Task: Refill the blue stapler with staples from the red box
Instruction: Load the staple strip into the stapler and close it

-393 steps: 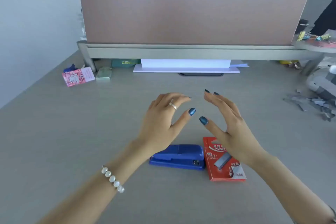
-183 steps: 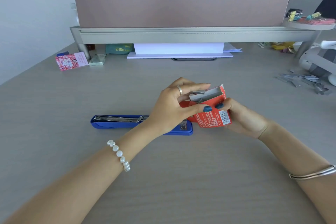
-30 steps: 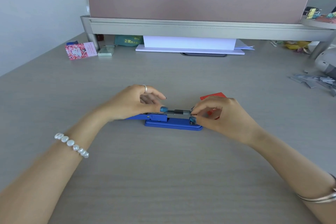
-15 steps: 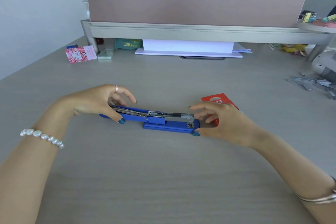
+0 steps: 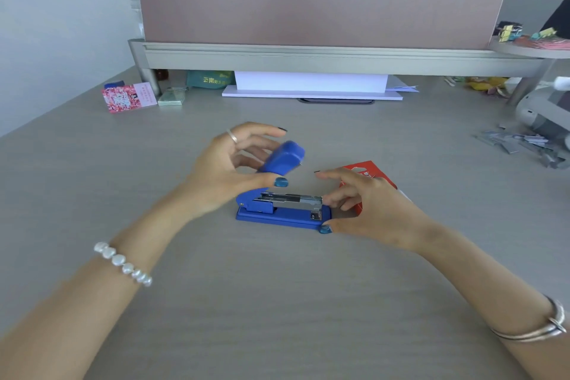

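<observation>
The blue stapler [image 5: 279, 215] sits on the desk in the middle of the view. Its metal staple channel lies exposed and its blue top cover [image 5: 285, 159] is raised at a slant. My left hand [image 5: 228, 173] grips that cover between thumb and fingers. My right hand [image 5: 364, 210] steadies the stapler's right end, thumb on the base and fingertips at the tip of the channel. The red staple box [image 5: 371, 174] lies flat behind my right hand, partly hidden by it.
A pink partition on a grey shelf [image 5: 308, 55] closes the back of the desk. A pink card [image 5: 128, 98] and small packets lie at the back left. Loose grey staple strips [image 5: 524, 145] and a white device sit at the right.
My left hand has swung the top cover up and to the right from lying flat on the left. My right hand stays at the stapler's right end.
</observation>
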Demonstrator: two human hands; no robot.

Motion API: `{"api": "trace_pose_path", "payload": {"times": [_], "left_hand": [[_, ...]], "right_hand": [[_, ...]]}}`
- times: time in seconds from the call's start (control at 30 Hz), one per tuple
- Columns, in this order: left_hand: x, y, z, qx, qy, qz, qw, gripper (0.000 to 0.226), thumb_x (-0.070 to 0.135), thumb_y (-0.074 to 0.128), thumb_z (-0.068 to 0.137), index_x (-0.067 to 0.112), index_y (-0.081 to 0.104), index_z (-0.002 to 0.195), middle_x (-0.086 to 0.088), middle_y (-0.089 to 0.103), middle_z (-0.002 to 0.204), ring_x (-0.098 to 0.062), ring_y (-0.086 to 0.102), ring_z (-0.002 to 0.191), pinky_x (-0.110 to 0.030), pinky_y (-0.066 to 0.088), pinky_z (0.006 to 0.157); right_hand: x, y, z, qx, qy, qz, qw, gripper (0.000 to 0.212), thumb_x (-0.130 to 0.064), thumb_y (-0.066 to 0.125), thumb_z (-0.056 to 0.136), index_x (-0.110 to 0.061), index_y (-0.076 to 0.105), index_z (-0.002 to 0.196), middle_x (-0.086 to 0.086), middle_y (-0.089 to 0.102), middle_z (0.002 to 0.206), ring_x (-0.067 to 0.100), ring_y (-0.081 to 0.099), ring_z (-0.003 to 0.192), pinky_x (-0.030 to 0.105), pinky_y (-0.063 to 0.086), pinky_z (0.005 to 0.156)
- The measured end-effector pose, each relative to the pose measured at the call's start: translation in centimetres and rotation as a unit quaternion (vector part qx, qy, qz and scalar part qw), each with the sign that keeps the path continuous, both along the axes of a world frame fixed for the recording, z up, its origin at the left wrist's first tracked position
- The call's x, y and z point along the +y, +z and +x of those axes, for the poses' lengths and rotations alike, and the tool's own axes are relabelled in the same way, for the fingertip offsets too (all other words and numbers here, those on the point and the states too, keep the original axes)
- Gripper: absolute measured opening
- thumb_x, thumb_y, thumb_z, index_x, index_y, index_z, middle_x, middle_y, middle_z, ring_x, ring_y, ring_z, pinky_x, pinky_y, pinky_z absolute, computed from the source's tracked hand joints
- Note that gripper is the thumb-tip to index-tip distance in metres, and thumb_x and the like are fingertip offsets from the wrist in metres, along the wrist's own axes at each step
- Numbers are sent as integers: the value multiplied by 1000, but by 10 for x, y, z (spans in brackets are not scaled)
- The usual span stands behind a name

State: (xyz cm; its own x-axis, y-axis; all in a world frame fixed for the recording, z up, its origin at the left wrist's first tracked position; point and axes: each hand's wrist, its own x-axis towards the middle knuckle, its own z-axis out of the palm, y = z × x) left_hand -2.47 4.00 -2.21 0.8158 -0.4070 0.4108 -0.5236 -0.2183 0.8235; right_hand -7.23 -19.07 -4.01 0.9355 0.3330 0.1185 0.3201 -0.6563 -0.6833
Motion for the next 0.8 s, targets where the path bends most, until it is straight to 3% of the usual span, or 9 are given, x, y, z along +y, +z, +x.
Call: {"api": "trace_pose_path", "payload": {"times": [0.1, 0.23, 0.4, 0.6, 0.7, 0.8], "left_hand": [[-13, -11, -4, -37, -11, 54, 998, 45, 18, 78, 64, 40, 64, 101, 14, 70, 99, -7, 63, 88, -20, 50, 80], [-20, -27, -6, -79, 2, 119, 990, 40, 10, 79, 70, 35, 69, 99, 16, 66, 99, -6, 60, 95, -16, 46, 82], [-20, -29, -5, -86, 24, 118, 989, 31, 33, 70, 73, 44, 64, 101, 31, 64, 97, -5, 58, 100, -25, 47, 89], [-25, -33, -4, -122, 4, 171, 978, 23, 21, 69, 81, 28, 70, 103, 9, 67, 95, -10, 55, 92, -25, 43, 84], [-25, -33, -5, -120, -1, 182, 976, 24, 21, 68, 82, 29, 69, 104, 9, 66, 94, -9, 54, 92, -19, 41, 84], [-20, -35, -7, -115, 13, 162, 980, 26, 27, 65, 82, 36, 67, 106, 15, 66, 99, -7, 56, 96, -16, 41, 86]], "right_hand": [[0, -1, 0, -11, -1, -3, 1000, 61, -14, 75, 70, -46, 44, 112, -35, 64, 68, -12, 57, 82, -2, 40, 70], [2, -4, 2, -22, -12, 6, 1000, 62, -16, 76, 69, -41, 45, 116, -27, 65, 81, -9, 58, 81, 2, 42, 70], [-1, -6, 3, -20, -15, 24, 999, 62, -12, 77, 68, -32, 49, 119, -25, 63, 77, -10, 58, 80, -3, 40, 69], [-1, -7, 5, -20, -7, 32, 999, 61, -12, 76, 70, -31, 48, 121, -20, 69, 82, -2, 60, 82, 0, 42, 71], [-2, -6, 4, -13, -4, 29, 999, 65, -15, 78, 67, -36, 47, 120, -19, 70, 85, -3, 60, 85, 1, 43, 74], [-13, 5, 0, -5, 3, 21, 1000, 70, -23, 82, 63, -50, 45, 115, -29, 66, 93, -9, 57, 91, -1, 41, 75]]}}
